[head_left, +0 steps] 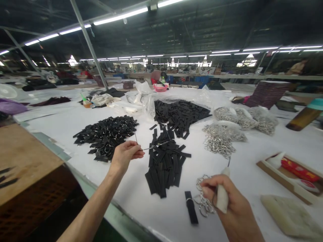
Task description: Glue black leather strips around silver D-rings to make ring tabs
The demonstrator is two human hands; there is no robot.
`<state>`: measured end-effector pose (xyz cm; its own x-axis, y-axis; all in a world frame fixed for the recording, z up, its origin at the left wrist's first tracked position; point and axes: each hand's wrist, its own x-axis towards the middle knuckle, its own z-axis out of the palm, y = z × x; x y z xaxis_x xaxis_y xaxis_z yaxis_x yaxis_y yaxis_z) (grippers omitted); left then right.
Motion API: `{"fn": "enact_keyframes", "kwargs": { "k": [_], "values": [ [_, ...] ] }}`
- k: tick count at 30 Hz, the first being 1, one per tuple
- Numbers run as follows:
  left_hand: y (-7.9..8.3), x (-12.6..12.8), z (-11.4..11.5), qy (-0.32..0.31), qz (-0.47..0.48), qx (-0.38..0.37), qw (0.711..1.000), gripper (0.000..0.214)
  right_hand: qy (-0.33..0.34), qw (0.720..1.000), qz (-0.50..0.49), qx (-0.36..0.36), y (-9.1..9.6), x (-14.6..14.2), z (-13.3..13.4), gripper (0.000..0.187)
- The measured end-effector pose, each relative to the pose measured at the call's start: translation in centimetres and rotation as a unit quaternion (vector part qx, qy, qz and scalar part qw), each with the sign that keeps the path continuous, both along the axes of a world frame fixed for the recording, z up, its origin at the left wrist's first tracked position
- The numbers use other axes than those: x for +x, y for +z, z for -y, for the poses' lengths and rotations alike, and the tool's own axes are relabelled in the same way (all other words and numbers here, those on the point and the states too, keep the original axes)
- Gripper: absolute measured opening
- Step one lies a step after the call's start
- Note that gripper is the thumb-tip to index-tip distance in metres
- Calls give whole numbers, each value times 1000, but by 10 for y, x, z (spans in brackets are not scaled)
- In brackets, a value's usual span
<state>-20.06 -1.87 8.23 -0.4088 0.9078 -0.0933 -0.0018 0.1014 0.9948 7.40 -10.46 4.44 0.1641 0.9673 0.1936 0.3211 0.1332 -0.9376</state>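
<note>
My left hand (126, 154) is raised over the white table (70, 122) and pinches a thin black strap (153, 146) that sticks out to the right. Just right of it lies a pile of flat black straps (165, 164). A heap of folded black straps with rings (107, 134) lies left of that hand. My right hand (227, 201) is closed round a white-handled tool (222, 196) near the table's front edge. It rests beside several loose metal rings (203, 201) and a single black strap with a ring (191, 206).
More black straps (180, 114) and bags of metal rings (239, 117) lie farther back. A wooden tray (290, 174) with a red packet sits at the right, a pale block (290, 215) below it, and a brown bottle (304, 116) at the far right. A wooden surface (22, 158) adjoins on the left.
</note>
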Motion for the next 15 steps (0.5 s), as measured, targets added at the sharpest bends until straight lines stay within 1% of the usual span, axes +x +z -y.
{"fn": "enact_keyframes", "kwargs": {
  "k": [2,5,10,12,15],
  "values": [
    [1,19,19,-31,10,10,999,16,-14,1000,-14,-25,13,0,-7,18],
    [0,45,42,-72,35,25,997,22,-10,1000,-14,-23,21,-1,-18,16],
    [-3,74,65,-99,59,21,993,22,-29,997,-64,-9,18,-1,-26,11],
    [-4,80,72,-99,49,27,994,19,-35,994,-105,2,17,3,-24,13],
    [-3,87,82,-89,10,50,995,14,-48,982,-179,21,17,12,-18,20]
  ]
}}
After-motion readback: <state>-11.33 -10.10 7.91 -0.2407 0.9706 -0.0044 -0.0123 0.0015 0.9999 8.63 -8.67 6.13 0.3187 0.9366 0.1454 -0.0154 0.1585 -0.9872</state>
